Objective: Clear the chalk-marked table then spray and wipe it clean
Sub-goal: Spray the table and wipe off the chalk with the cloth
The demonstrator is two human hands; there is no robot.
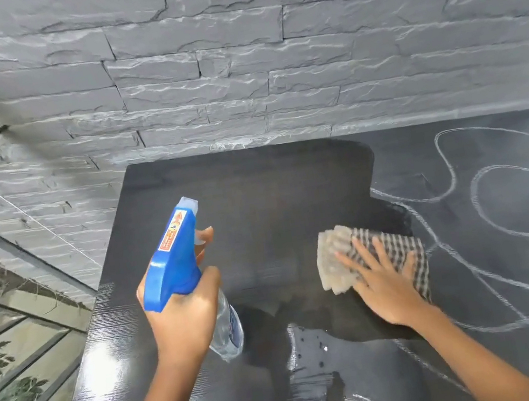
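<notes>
A black table (pixel 256 201) fills the middle of the view. Its left and centre look dark and wet, and white chalk lines (pixel 484 200) loop over its right side. My left hand (pixel 183 310) grips a spray bottle (pixel 176 263) with a blue trigger head and a clear body, held above the table's left part with the nozzle pointing away from me. My right hand (pixel 384 285) presses flat, fingers spread, on a folded checked cloth (pixel 341 257) lying on the table at the edge of the wet patch.
A grey stone-pattern wall (pixel 235 66) stands right behind the table. To the left are a metal railing and glass panels (pixel 19 343) with plants below. Wet droplets (pixel 314 351) lie on the near part of the table.
</notes>
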